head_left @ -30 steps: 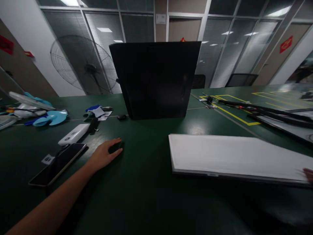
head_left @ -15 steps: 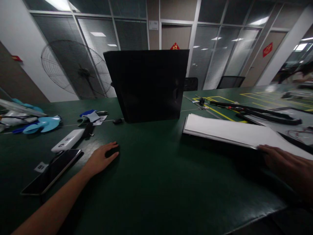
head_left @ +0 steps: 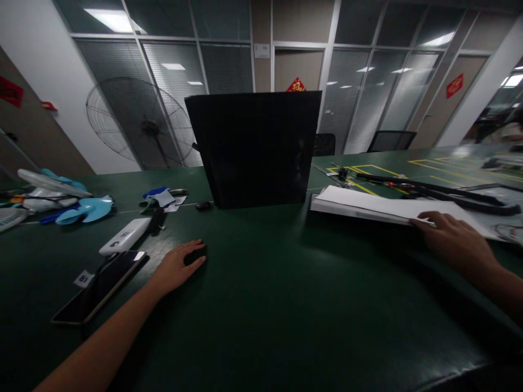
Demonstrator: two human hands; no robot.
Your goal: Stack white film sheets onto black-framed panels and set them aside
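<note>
The white stack (head_left: pixel 363 204) is sitting over the right half of the green desk (head_left: pixel 261 305), nearer the far edge than the near one, and it's showing a dark rim underneath; whether it's lying flat or hanging slightly above the surface, I cannot tell. The right hand (head_left: pixel 457 240) is gripping the stack's near side, closing narrowly on it, fingertips pressing at the top, thumb hard to make out. Just behind, black straps (head_left: pixel 437 190) are stretching toward the desk's right side, and yellow tape (head_left: pixel 388 172) is marking out lines by the far edge. Over in the middle, a big black panel (head_left: pixel 257 152) is standing upright near the far edge, with a small black object (head_left: pixel 203 206) lying by its lower left corner. Now to the left half: the left hand (head_left: pixel 174 267) is resting on the desk, holding nothing, thumb and fingers spreading apart. Beside that forearm a phone (head_left: pixel 98 291) is lying at a slant, a white gadget (head_left: pixel 125 236) just beyond it, and toward the desk's left edge blue fan blades (head_left: pixel 85 210) are lying among clutter. Past the far edge, a standing fan (head_left: pixel 151 128) is facing the room before glass partitions.
</note>
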